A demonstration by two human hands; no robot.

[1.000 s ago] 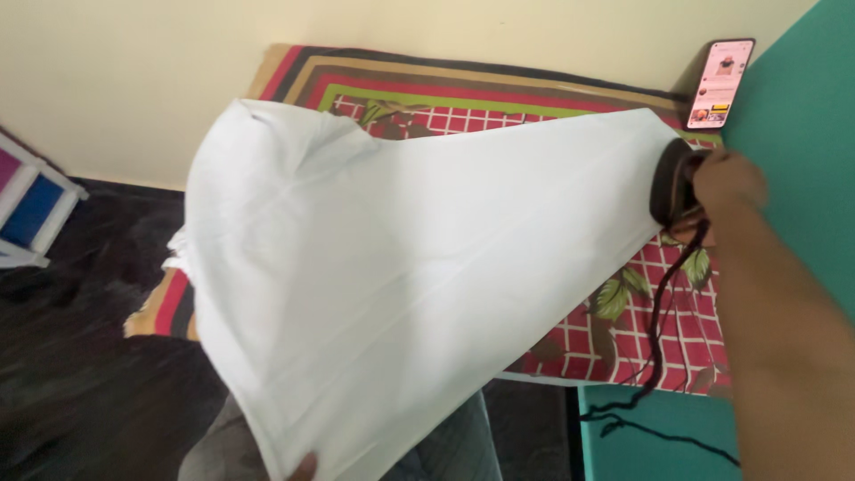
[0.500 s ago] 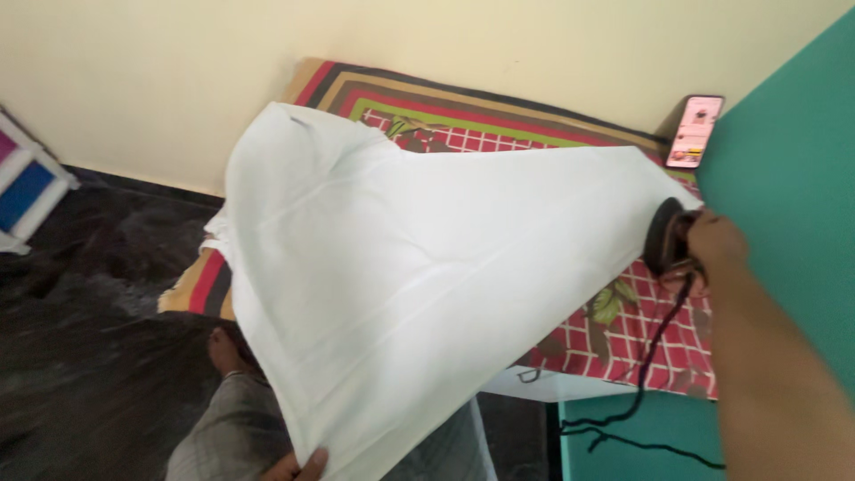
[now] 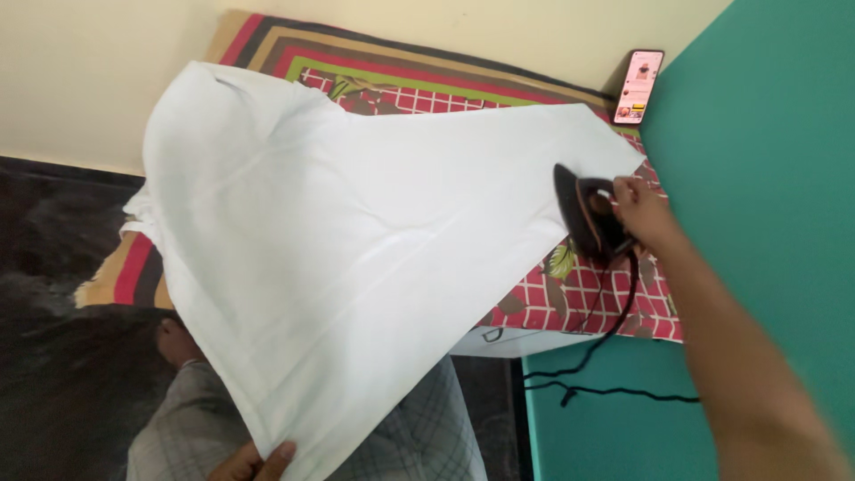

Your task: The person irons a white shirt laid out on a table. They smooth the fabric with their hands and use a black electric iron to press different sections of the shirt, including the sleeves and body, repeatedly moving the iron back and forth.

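Gripping a dark iron (image 3: 588,214) by its handle, the right hand (image 3: 643,212) rests it on the white cloth (image 3: 356,240); the left hand (image 3: 254,461) pinches the cloth's near edge.

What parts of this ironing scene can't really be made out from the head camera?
- Left hand: mostly cut off by the bottom edge and tucked under the white cloth.
- Iron soleplate: turned away from view.
- Phone screen: too small to read.
- Patterned mat: middle hidden under the cloth.
- Right hand: grip partly hidden behind the iron.
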